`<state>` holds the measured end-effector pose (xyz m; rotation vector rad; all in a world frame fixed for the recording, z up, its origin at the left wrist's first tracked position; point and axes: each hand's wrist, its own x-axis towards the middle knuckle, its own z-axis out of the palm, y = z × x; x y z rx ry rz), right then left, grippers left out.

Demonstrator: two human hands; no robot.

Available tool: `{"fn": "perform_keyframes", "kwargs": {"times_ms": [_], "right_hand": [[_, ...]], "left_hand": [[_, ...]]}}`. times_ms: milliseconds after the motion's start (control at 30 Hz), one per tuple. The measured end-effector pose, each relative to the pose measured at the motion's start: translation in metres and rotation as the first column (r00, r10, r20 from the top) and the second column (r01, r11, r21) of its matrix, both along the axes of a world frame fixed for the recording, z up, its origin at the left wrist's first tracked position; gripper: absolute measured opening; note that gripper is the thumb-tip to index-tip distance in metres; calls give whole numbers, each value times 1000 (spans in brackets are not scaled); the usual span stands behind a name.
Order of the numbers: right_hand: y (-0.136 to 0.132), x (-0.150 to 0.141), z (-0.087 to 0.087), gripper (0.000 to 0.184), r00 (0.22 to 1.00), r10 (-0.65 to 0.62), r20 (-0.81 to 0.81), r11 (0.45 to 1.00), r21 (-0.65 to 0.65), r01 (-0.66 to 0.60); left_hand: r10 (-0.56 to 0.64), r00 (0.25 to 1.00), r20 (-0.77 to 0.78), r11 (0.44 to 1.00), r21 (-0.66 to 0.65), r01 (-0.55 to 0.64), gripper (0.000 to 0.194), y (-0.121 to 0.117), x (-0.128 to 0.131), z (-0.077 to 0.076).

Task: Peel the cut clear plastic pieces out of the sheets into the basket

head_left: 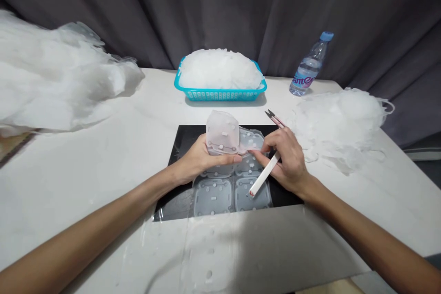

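My left hand [196,158] is closed around a small stack of translucent, rounded-square plastic pieces [223,132], thumb in front. With thumb and forefinger, my right hand [287,158] pinches the edge of a joined translucent piece [251,138]. Small thread snips [275,118] with dark blades stick out above the same hand, their blades pointing away from me. A white flat stick [264,175] with a reddish end juts from below the palm. Under both hands, a clear sheet of moulded rounded squares [213,196] lies across a black mat [175,209].
A blue basket [223,95] heaped with white translucent pieces [220,70] stands at the back. To its right is a water bottle [308,66]. Piles of filmy white plastic lie at left [58,73] and right [339,121]. A dark curtain [220,4] hangs behind the white table [113,156].
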<state>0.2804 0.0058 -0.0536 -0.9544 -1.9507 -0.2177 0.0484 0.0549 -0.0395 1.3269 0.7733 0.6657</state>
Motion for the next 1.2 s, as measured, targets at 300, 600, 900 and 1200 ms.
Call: {"fn": "perform_keyframes", "kwargs": {"times_ms": [300,600,900,1200], "right_hand": [[-9,-14,8,12,991,-39,-130,985,-171,16],[-19,-25,11,8,969,-22,-247,921,-381,-76],[-18,-29,8,7,962,22,-274,913,-387,-131],[-20,-28,9,10,972,188,-142,921,-319,-225]], "left_hand": [[155,985,73,970,-200,-138,35,-1,0,6],[93,995,38,993,-80,-90,35,2,-3,7],[38,997,66,998,-58,-34,41,38,-20,39],[-509,763,-399,859,-174,482,48,42,-30,62]]}}
